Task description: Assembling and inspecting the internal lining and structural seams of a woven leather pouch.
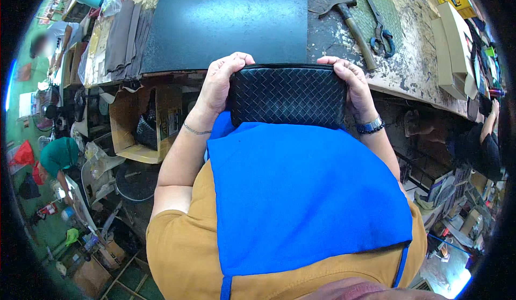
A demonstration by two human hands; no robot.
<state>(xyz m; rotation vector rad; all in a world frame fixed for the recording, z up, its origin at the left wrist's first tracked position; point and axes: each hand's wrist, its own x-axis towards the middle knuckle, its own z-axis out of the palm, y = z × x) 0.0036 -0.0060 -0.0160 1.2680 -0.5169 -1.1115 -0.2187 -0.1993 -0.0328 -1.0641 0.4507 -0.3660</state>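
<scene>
A black woven leather pouch (287, 94) with a zip-like top edge is held upright in front of my blue apron, close to the table's near edge. My left hand (221, 80) is closed on its left end, thumb along the top corner. At the right end my right hand (353, 83) grips it in the same way, fingers mostly hidden behind. Just beyond the pouch lies a dark smooth board (231, 23) on the worktable (416, 58). The pouch's far side and its inside are hidden from me.
Right of the board lie a hammer (353, 31) and large scissors (379, 26) on a green mat (389, 7). Folded dark cloth (126, 39) sits at the left. A cardboard box (452, 52) stands on the right edge. Other people are nearby on both sides.
</scene>
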